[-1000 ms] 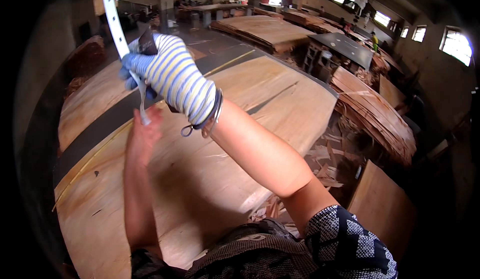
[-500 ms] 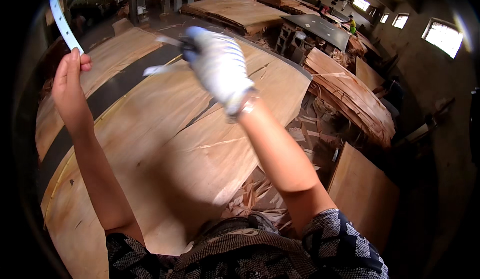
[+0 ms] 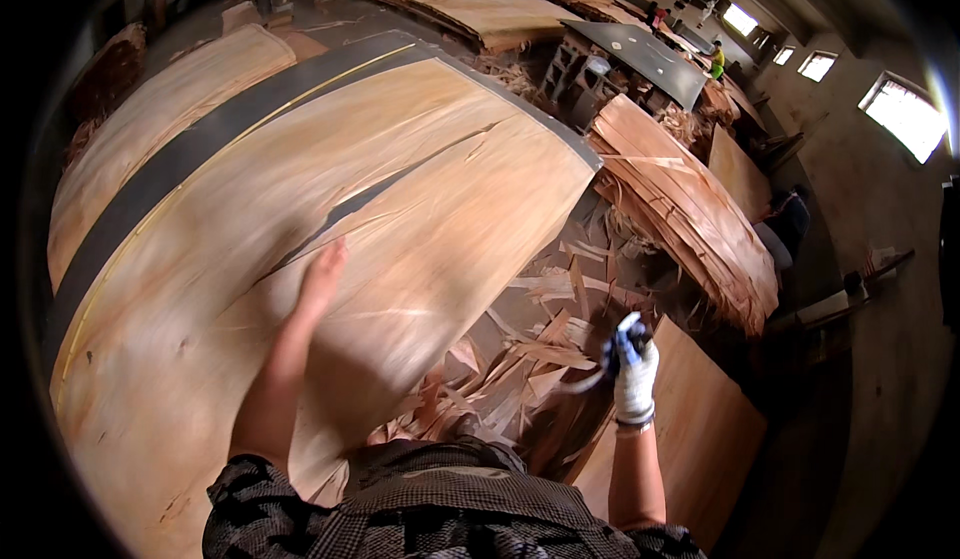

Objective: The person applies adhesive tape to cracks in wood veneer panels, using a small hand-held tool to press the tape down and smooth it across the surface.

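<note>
Your dark patterned shirt (image 3: 450, 509) fills the lower edge, and both forearms rise out of it, well apart from each other. Your left hand (image 3: 322, 277) is bare and stretched forward with the arm nearly straight, palm down and fingers flat together on the top veneer sheet (image 3: 330, 219), pressing on it rather than gripping. Your right hand (image 3: 634, 367) wears a white knit glove with blue at the fingertips; it hangs lower and off to the right, over the floor scraps, curled around a small dark tool (image 3: 605, 359) whose kind is too blurred to tell.

The veneer sheet is thin, pale orange-tan wood with long streaky grain. A dark lengthwise split (image 3: 370, 199) runs through it just beyond your left fingertips. Beside it on the left lies a dark grey band (image 3: 190, 154) edged with a yellow line.

Between the sheet's right edge and your gloved hand, splintered veneer offcuts (image 3: 520, 359) litter the floor. Farther right sits a fanned stack of veneer (image 3: 690, 209), and more veneer piles (image 3: 470, 4) lie at the back, near bright windows (image 3: 905, 114).
</note>
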`<act>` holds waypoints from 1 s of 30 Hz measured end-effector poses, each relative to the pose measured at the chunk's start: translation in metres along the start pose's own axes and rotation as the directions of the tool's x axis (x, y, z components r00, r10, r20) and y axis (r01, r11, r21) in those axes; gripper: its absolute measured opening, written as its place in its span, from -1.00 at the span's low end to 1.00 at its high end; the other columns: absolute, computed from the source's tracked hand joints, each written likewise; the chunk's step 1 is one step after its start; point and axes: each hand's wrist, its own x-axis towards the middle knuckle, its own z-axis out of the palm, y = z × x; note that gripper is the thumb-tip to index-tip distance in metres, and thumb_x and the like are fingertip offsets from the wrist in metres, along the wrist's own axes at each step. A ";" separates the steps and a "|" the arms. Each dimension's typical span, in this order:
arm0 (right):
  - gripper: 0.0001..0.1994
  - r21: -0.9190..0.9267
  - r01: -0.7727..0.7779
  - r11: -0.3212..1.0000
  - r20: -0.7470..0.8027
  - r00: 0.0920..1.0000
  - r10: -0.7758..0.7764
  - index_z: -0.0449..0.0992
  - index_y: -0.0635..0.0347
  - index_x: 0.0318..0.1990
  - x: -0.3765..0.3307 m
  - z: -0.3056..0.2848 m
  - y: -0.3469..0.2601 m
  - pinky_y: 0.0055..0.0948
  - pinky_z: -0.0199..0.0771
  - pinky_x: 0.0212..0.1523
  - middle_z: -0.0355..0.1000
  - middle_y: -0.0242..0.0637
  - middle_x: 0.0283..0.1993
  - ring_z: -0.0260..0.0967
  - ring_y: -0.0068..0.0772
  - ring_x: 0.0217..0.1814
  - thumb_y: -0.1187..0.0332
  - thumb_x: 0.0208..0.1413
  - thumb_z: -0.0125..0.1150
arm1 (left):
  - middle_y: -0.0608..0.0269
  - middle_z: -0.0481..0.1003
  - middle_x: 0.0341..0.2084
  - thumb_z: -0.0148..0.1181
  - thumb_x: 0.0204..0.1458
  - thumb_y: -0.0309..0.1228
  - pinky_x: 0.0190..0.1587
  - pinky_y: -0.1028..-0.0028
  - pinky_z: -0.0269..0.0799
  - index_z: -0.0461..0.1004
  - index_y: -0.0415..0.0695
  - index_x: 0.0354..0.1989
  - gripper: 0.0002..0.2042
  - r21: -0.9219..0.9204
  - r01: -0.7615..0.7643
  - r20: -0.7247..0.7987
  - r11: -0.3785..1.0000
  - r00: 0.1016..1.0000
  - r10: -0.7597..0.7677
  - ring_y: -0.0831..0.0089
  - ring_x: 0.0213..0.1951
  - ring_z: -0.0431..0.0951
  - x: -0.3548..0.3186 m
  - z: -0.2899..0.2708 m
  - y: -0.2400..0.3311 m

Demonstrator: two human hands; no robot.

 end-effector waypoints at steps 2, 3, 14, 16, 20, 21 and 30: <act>-0.93 0.024 -0.021 0.999 -0.030 0.999 0.022 0.33 0.05 -0.38 0.014 -0.043 0.018 -0.68 0.25 -0.66 0.32 -0.43 -0.58 0.23 -0.63 -0.67 0.41 0.07 0.10 | 0.03 0.21 0.12 -0.01 0.02 -0.05 0.18 0.15 0.04 0.18 -0.18 0.14 -0.42 0.372 0.047 0.025 0.927 0.998 -0.061 0.16 0.18 0.16 -0.005 0.049 -0.045; -0.95 -0.002 -0.066 0.998 -0.038 0.997 0.066 0.34 0.07 -0.37 0.020 -0.063 0.019 -0.68 0.26 -0.66 0.34 -0.42 -0.57 0.24 -0.62 -0.67 0.42 0.07 0.10 | 0.02 0.11 0.17 0.00 0.00 -0.05 0.19 0.08 -0.03 0.13 -0.17 0.17 -0.39 0.576 0.105 0.036 0.811 0.988 -0.153 0.13 0.22 0.07 -0.010 0.076 -0.050; -0.96 -0.134 -0.253 0.958 0.130 0.954 0.270 0.40 0.12 -0.36 0.176 -0.085 0.042 -0.69 0.26 -0.65 0.39 -0.39 -0.56 0.27 -0.62 -0.66 0.42 0.06 0.11 | 0.05 -0.24 0.29 0.04 -0.03 -0.09 0.28 0.12 -0.36 -0.11 -0.21 0.25 -0.26 0.834 0.276 -0.137 0.478 0.942 -0.306 0.14 0.30 -0.24 -0.015 0.143 -0.045; -0.95 -0.156 -0.241 0.958 0.230 0.934 0.273 0.41 0.14 -0.33 0.209 -0.081 0.049 -0.70 0.26 -0.64 0.38 -0.42 -0.55 0.26 -0.65 -0.65 0.40 0.07 0.10 | 0.04 -0.21 0.28 0.04 -0.02 -0.13 0.27 0.11 -0.32 -0.08 -0.23 0.24 -0.29 0.823 0.328 -0.224 0.464 0.938 -0.265 0.11 0.29 -0.18 -0.008 0.154 -0.047; -0.93 -0.203 -0.261 0.944 0.272 0.911 0.311 0.43 0.21 -0.30 0.276 -0.067 0.051 -0.70 0.25 -0.62 0.40 -0.41 -0.54 0.24 -0.69 -0.63 0.44 0.09 0.07 | 0.02 -0.19 0.28 0.02 0.01 -0.15 0.25 0.08 -0.28 -0.08 -0.21 0.24 -0.32 0.797 0.455 -0.432 0.397 0.889 -0.150 0.06 0.29 -0.18 0.017 0.187 -0.043; -0.93 -0.203 -0.266 0.942 0.267 0.911 0.314 0.43 0.21 -0.30 0.294 -0.063 0.052 -0.70 0.25 -0.62 0.40 -0.41 -0.54 0.24 -0.69 -0.63 0.44 0.09 0.07 | 0.01 -0.20 0.28 0.02 0.01 -0.15 0.25 0.07 -0.28 -0.09 -0.20 0.25 -0.31 0.788 0.468 -0.461 0.399 0.879 -0.122 0.05 0.29 -0.19 0.024 0.200 -0.052; -0.99 -0.187 -0.193 0.963 0.263 0.935 0.239 0.43 0.13 -0.36 0.446 -0.039 0.064 -0.71 0.22 -0.66 0.37 -0.45 -0.58 0.24 -0.67 -0.65 0.44 0.06 0.09 | 0.07 -0.08 0.26 0.04 0.01 -0.22 0.23 0.04 -0.25 0.00 -0.16 0.21 -0.39 0.704 0.627 -0.568 0.333 0.779 -0.265 0.13 0.28 -0.13 0.063 0.228 -0.039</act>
